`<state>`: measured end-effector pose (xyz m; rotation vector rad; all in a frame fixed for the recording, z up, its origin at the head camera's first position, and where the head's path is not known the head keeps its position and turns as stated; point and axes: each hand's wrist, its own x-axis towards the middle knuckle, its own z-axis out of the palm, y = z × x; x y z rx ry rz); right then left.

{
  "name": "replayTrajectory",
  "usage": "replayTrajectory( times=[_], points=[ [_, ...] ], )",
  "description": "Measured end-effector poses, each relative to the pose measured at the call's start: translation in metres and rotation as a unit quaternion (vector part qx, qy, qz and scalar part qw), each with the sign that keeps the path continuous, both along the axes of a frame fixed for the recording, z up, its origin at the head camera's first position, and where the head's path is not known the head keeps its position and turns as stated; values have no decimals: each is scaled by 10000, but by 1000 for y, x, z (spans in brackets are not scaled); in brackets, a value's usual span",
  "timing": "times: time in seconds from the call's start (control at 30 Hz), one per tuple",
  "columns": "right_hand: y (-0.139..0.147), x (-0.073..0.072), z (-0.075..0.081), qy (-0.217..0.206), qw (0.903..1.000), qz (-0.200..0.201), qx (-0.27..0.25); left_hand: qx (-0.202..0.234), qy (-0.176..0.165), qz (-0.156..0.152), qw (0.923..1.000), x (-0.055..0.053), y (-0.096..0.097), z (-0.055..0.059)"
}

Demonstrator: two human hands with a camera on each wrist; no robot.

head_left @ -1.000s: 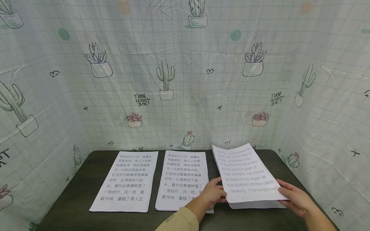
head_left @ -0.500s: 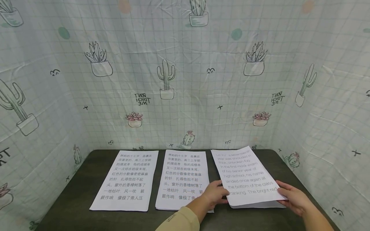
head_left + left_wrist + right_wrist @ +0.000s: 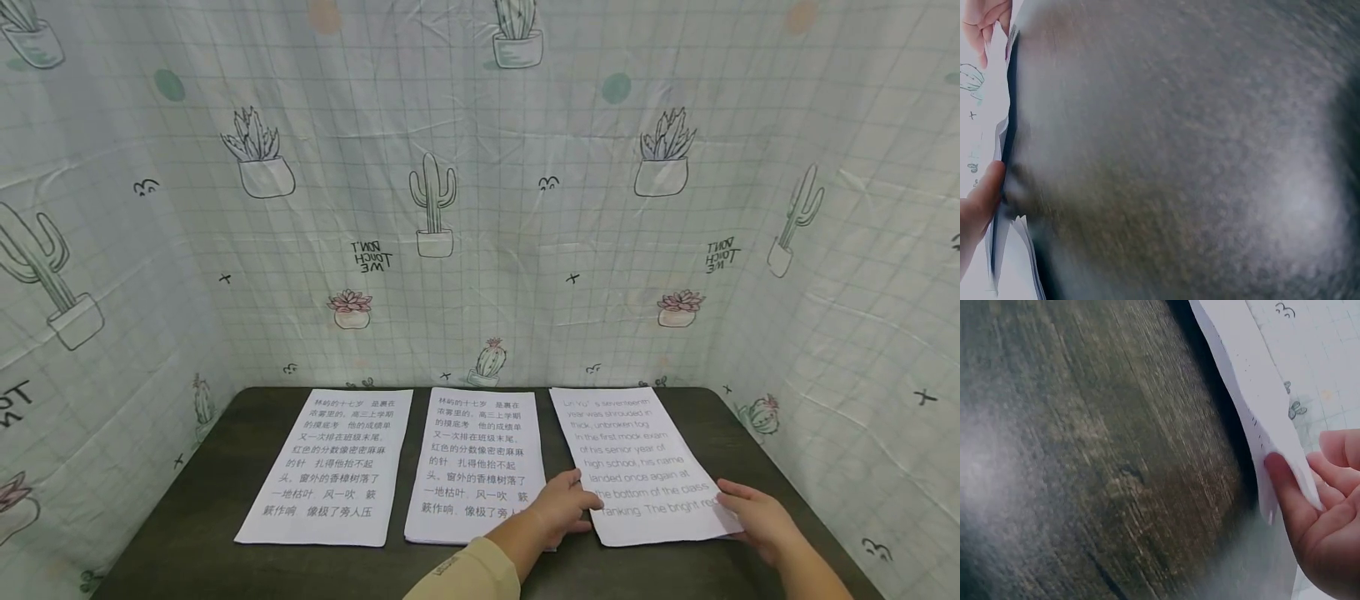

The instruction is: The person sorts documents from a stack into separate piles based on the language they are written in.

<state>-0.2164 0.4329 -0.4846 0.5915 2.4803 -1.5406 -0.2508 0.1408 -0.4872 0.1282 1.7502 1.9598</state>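
Observation:
A white sheet with printed English text lies at the right of the table, nearly flat, over other paper. At its left edge is my left hand, pinching the near left corner with the thumb on top. My right hand grips the near right corner; in the right wrist view its thumb lies on one face of the paper, with fingers behind it. In the left wrist view the left thumb rests at the paper's edge, and the other fingers are hidden.
Two piles of Chinese-printed pages lie to the left: a middle stack, partly under the left forearm, and a left one. All rest on a dark table. A cactus-print cloth encloses its back and sides.
The English-printed sheet's raised far edge has come down onto the paper beneath, and its near edge has lowered too. Both hands keep to its sides, sinking slightly with it.

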Motion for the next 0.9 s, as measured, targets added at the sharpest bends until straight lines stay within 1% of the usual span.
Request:
replayTrajectory(
  times=[0.17, 0.27, 0.37, 0.47, 0.53, 0.7, 0.8, 0.9],
  points=[
    [-4, -2, 4, -59, 9965, 11, 831, -55, 23, -35, 10000, 0, -1, 1],
    [-5, -2, 7, -26, 9935, 19, 1138, -22, 54, -14, 10000, 0, -2, 1],
    [-8, -3, 10, 21, 9914, 31, 1306, -5, 110, -20, 9999, 0, -3, 1],
    [-12, -5, 12, 108, 9909, 63, 1343, 37, 160, -46, 9999, -1, -7, 2],
    [-17, -6, 14, 159, 9914, 81, 1294, 65, 164, -114, 9998, -3, -12, 3],
    [-27, -8, 19, 380, 9899, 316, 1331, 82, 141, -283, 9995, -10, -29, 6],
    [-35, -12, 21, 432, 9905, 397, 1240, 72, 202, -267, 9994, -15, -42, 7],
    [-43, -17, 23, 397, 9932, 380, 1026, 109, 260, -217, 9994, -19, -54, 8]
  ],
)
